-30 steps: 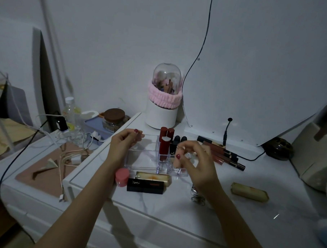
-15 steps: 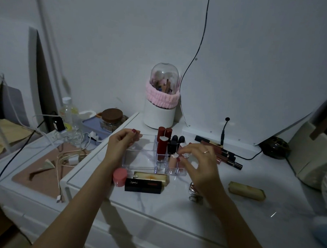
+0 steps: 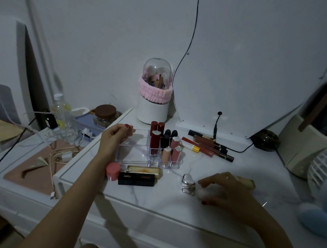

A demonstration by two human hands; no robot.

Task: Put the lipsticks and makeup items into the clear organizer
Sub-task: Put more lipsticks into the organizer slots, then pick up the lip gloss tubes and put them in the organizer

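The clear organizer [image 3: 131, 154] stands mid-table. Red [image 3: 155, 140], black [image 3: 165, 139] and pink [image 3: 174, 150] lipsticks stand upright in its right-hand slots; its big left compartment holds nothing. My left hand [image 3: 117, 136] holds the organizer's back-left rim. My right hand [image 3: 229, 190] is low at the front right, thumb and fingers curled round a small white item [image 3: 201, 194]. A silver clip-like piece [image 3: 188, 181] lies just left of it. Several lip gloss tubes [image 3: 208, 146] lie right of the organizer. In front of the organizer lie a black box [image 3: 136, 179], a gold box [image 3: 143, 170] and a pink jar [image 3: 112, 171].
A domed brush holder with a pink band [image 3: 153, 97] and a large white panel [image 3: 255, 71] stand at the back. A beige stick [image 3: 249, 183] lies behind my right hand. A dark round holder [image 3: 267, 140] and a fan [image 3: 322, 168] are at right; cables [image 3: 64, 153] and bottles cover the lower left table.
My right hand left the organizer's front slots and dropped to the front right onto the white item. A pink tube now stands in a front slot. The left hand stayed.
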